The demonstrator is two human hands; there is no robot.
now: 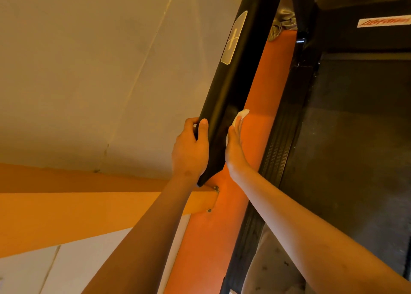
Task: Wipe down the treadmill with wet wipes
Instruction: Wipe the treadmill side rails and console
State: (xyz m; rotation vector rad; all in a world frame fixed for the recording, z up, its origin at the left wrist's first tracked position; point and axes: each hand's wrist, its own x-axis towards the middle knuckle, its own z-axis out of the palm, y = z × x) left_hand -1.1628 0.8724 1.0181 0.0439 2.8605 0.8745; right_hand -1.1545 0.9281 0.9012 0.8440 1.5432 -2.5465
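Mid-frame, my left hand (190, 149) grips the lower end of the black handrail (224, 89), thumb on top. Just right of it, my right hand (235, 153) lies flat with straight fingers, pressing the white wet wipe (242, 113) against the handrail's side. Farther off, at right, runs the treadmill's dark belt (355, 149). A red logo sticker (383, 22) sits upper right.

I count two grips, the left grip (190, 151) and the right grip (234, 146). I also count one wipe (241, 115), one handrail (229, 89), one plus-sign label (233, 38), one treadmill belt (355, 160), one logo sticker (383, 21), and two bolts: an upper bolt (215, 188) and a lower bolt (209, 210).
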